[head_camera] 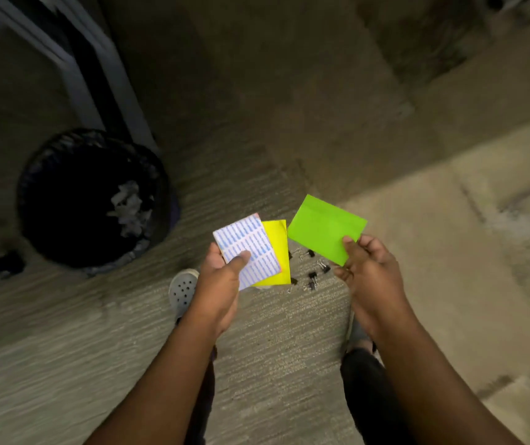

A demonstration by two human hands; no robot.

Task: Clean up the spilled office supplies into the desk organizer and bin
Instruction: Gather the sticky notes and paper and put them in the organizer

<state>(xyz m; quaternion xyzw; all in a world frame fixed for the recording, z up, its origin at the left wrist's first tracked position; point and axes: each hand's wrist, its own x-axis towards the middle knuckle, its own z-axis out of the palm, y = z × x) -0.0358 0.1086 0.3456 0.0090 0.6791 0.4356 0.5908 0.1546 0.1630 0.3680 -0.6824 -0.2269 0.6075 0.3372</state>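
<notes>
Above the grey-beige ribbed carpet (pixel 64 332), both bare hands are raised in front of the standing person. Left hand (pixel 221 284): fingers curled beneath a white rectangular sheet printed with rows of small blue labels (pixel 247 248), thumb pressed flat on its near face. A bright yellow rectangular paper card (pixel 278 252) lies directly behind that sheet, held in the same grip, with its right part showing past the sheet's right edge. Right hand (pixel 364 268): thumb and curled fingers pinch the near right corner of a lime-green rectangular paper card (pixel 324 228), which is tilted with its far corner pointing away from the person. The green card and the yellow card are just beside each other; contact between them cannot be determined.

On the carpet below and between the two hands lies a loose scatter of small black binder clips with wire handles (pixel 313 273). The clips are separate from one another and none is in either hand.

A round black mesh waste bin with a dark liner (pixel 48 184) stands on the carpet to the person's left, well apart from the hands, with crumpled white paper (pixel 130 208) inside it. A grey perforated clog (pixel 181 292) shows below the left wrist. Pale metal furniture legs (pixel 77 78) rise behind the bin.
</notes>
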